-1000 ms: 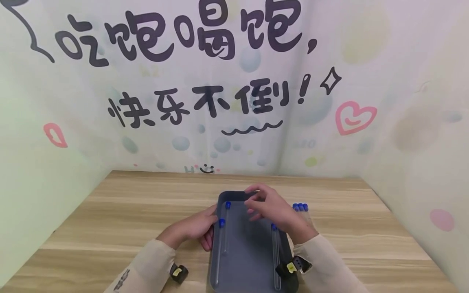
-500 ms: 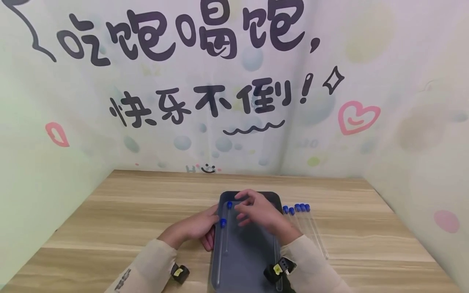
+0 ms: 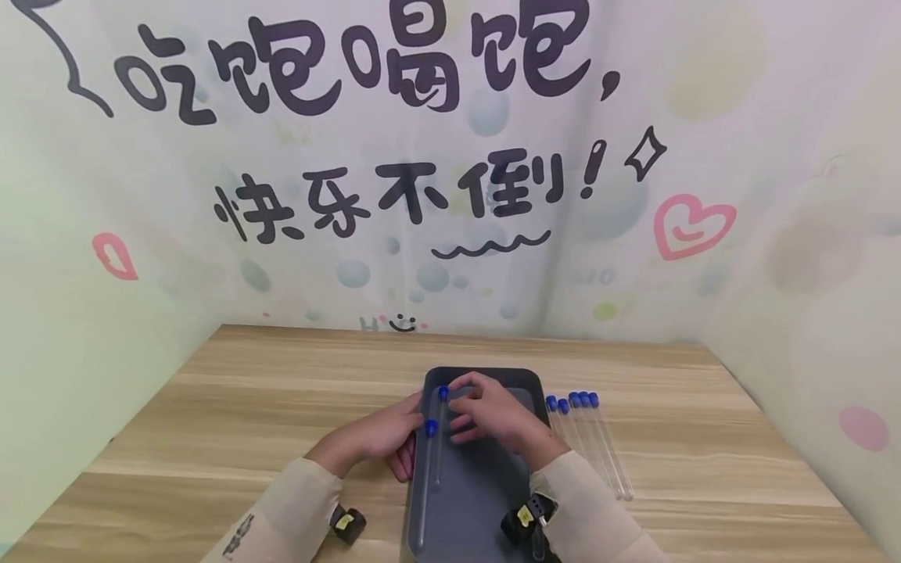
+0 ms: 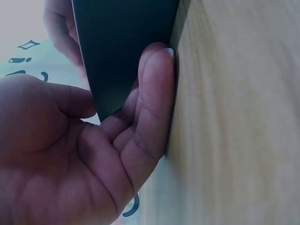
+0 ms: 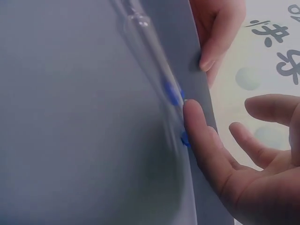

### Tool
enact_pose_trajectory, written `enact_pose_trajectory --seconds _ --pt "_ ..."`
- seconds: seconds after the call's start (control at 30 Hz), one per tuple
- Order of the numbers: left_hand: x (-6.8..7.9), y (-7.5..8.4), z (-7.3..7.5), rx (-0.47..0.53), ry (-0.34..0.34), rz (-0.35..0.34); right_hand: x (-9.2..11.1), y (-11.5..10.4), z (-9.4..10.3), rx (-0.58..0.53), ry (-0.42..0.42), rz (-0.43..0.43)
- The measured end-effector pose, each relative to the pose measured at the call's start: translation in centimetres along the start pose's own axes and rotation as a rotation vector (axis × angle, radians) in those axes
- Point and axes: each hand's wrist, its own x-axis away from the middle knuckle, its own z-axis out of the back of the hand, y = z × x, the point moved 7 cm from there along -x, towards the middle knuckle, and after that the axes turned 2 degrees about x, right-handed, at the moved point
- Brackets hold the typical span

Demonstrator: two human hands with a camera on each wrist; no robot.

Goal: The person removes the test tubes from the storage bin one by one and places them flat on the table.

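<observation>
A dark grey tray [image 3: 486, 500] lies on the table in the head view. My left hand [image 3: 376, 434] holds its left wall, thumb over the rim and fingers against the outside in the left wrist view. Along that wall inside lie two clear test tubes with blue caps, a nearer test tube [image 3: 425, 485] and a farther test tube [image 3: 439, 446]. Over the tray my right hand [image 3: 493, 414] has spread fingers and holds nothing. Its fingertip [image 5: 193, 110] is right by the blue caps in the right wrist view. Another test tube [image 3: 538, 543] is mostly hidden under the right wrist.
Several blue-capped test tubes [image 3: 605, 446] lie side by side on the wooden table [image 3: 704, 469], just right of the tray. A printed white curtain [image 3: 338, 258] closes off the back and sides.
My right hand has moved left across the tray, toward the two tubes by the left wall. More tubes on the table now show. My left hand stays on the tray.
</observation>
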Motion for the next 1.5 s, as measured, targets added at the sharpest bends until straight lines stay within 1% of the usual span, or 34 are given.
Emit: enact_pose_trajectory --seconds 0.33,0.5,0.73,1.1,1.5 --pt "0.0 0.0 0.0 0.006 0.008 0.002 -0.2 0.5 -0.5 -0.047 -0.039 -0.042" --pt "0.0 -0.1 0.0 0.013 0.008 0.01 -0.2 0.8 -0.6 -0.066 -0.043 -0.063" --pt "0.0 -0.2 0.0 0.017 0.012 0.02 -0.2 1.0 -0.9 -0.103 -0.067 -0.058" --pt "0.0 -0.1 0.0 0.008 0.004 0.004 -0.2 1.2 -0.8 -0.104 -0.07 -0.066" --pt "-0.1 -0.3 0.0 0.021 0.014 0.02 -0.4 1.2 -1.0 -0.115 -0.077 -0.06"
